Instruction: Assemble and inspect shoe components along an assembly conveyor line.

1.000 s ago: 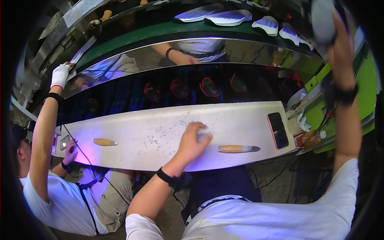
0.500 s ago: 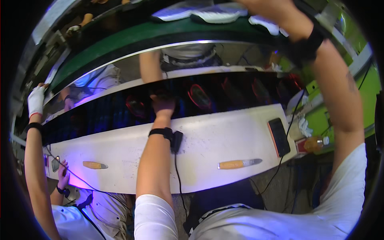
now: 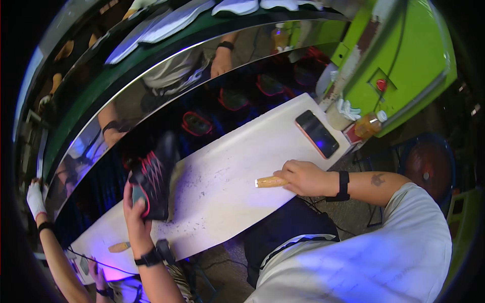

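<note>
My left hand (image 3: 134, 211) clamped on black shoe with red lacing (image 3: 157, 183), raised over white worktop (image 3: 227, 194). Right hand (image 3: 307, 178), well apart from left, gripping tan wooden handle (image 3: 270, 182), other end hidden. Dark-screened phone with orange-red edge (image 3: 317, 134) beyond right hand.

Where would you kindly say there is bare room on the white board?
The white board looks bare between the phone and the tan handle in the right hand. Dark specks litter it toward the black shoe in the left hand. Its left end is crowded by another handle and a co-worker's hand.
</note>
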{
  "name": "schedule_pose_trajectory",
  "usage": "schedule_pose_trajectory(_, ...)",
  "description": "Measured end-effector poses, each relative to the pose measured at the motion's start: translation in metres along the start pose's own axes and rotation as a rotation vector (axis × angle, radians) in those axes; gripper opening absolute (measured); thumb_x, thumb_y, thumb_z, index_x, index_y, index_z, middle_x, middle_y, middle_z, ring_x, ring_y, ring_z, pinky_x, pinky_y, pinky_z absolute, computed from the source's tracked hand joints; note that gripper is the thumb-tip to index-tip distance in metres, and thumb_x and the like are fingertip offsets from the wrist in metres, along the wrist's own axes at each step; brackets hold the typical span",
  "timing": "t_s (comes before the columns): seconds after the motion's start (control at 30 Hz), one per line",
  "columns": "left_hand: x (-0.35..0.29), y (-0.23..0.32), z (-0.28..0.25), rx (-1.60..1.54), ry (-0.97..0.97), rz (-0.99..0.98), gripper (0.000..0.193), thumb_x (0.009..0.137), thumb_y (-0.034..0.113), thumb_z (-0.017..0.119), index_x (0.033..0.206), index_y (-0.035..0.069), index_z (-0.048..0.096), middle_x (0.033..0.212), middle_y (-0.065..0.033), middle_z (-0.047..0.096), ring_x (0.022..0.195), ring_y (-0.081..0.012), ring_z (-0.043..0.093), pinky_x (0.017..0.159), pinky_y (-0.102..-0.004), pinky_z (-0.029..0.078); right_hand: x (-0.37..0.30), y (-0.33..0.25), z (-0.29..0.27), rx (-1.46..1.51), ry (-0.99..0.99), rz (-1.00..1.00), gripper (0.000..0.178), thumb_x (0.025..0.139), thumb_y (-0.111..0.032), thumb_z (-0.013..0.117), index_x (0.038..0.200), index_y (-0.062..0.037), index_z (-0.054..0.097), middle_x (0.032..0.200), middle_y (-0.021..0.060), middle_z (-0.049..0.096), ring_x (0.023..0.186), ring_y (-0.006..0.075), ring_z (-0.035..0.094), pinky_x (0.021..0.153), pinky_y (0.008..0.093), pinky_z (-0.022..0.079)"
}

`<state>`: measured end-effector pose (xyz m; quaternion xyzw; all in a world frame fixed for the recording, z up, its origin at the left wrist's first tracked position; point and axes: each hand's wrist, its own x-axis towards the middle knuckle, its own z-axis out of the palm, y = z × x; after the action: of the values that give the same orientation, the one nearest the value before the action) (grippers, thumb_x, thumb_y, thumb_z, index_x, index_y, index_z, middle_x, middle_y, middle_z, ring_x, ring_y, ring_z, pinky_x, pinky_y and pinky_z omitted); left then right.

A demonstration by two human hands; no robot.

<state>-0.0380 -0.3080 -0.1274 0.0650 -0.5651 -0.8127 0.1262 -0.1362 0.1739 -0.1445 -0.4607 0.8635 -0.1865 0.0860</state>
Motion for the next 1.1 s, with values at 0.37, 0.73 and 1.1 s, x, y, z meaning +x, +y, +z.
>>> schedule_pose_trajectory(0.37, -0.061, -0.051, 0.013, 0.872, 0.436, 0.335, 0.024, 0.100, 0.016, 0.054, 0.109, -0.004, 0.064, 0.112, -0.0183, 0.066, 0.105, -0.0261, 0.061, 0.098, -0.0386, 0.046, -0.068, 0.098, -0.053, -0.366, 0.560, 0.713, 0.028, 0.087, -0.014, 0.065, 0.112, -0.0019, 0.063, 0.094, 0.0208, 0.066, 0.080, 0.0405, 0.068, 0.071, 0.0494, 0.056)
schedule_pose_trajectory(0.73, -0.114, -0.064, 0.125, 1.753, -0.116, 0.602, 0.064, 0.080, 0.051, 0.072, 0.130, 0.012, 0.064, 0.149, -0.0180, 0.047, 0.139, -0.0410, 0.036, 0.118, -0.0692, 0.008, -0.046, 0.062, -0.065, -0.342, 0.801, 0.443, 0.013, 0.085, -0.007, 0.065, 0.096, -0.0044, 0.072, 0.095, 0.0122, 0.069, 0.092, 0.0328, 0.067, 0.080, 0.0421, 0.054)
schedule_pose_trajectory(1.1, -0.027, -0.002, 0.134, 1.357, 0.035, 0.691, 0.044, 0.066, 0.034, 0.085, 0.097, 0.008, 0.068, 0.095, -0.0094, 0.067, 0.103, -0.0313, 0.061, 0.117, -0.0622, 0.022, 0.234, -0.066, -0.210, -0.169, 0.949, -0.500, 0.025, 0.090, -0.021, 0.065, 0.108, -0.0034, 0.067, 0.109, 0.0120, 0.067, 0.109, 0.0337, 0.061, 0.097, 0.0440, 0.047)
